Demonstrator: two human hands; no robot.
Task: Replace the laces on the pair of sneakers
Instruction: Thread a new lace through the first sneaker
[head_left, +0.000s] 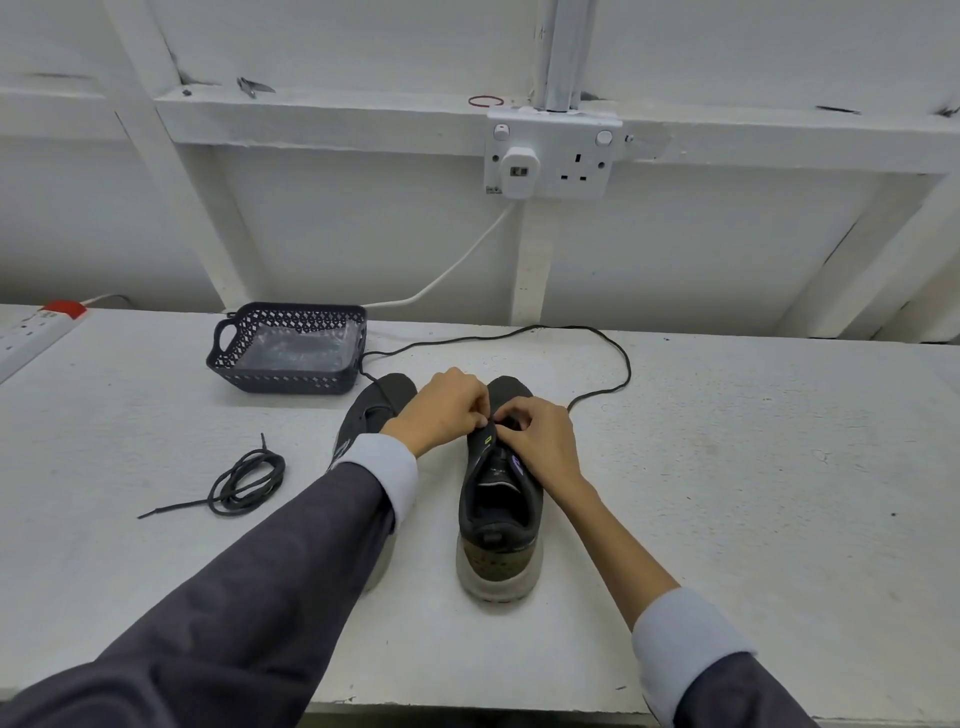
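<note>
Two dark sneakers stand side by side on the white table, heels toward me. On the right sneaker (500, 499) both hands meet over the eyelet area above the tongue. My left hand (448, 405) pinches there with curled fingers, and my right hand (537, 434) pinches opposite it. What lies between the fingertips is too small to make out. A long black lace (602, 343) loops from the shoe's right side across the table toward the basket. The left sneaker (374, 410) is partly hidden under my left forearm. A second black lace (244, 480) lies coiled to the left.
A dark perforated basket (288, 382) with clear plastic inside stands behind the left sneaker. A white power strip (31, 332) lies at the far left edge. A wall socket (550, 156) with a plugged-in adapter and white cable hangs behind the table.
</note>
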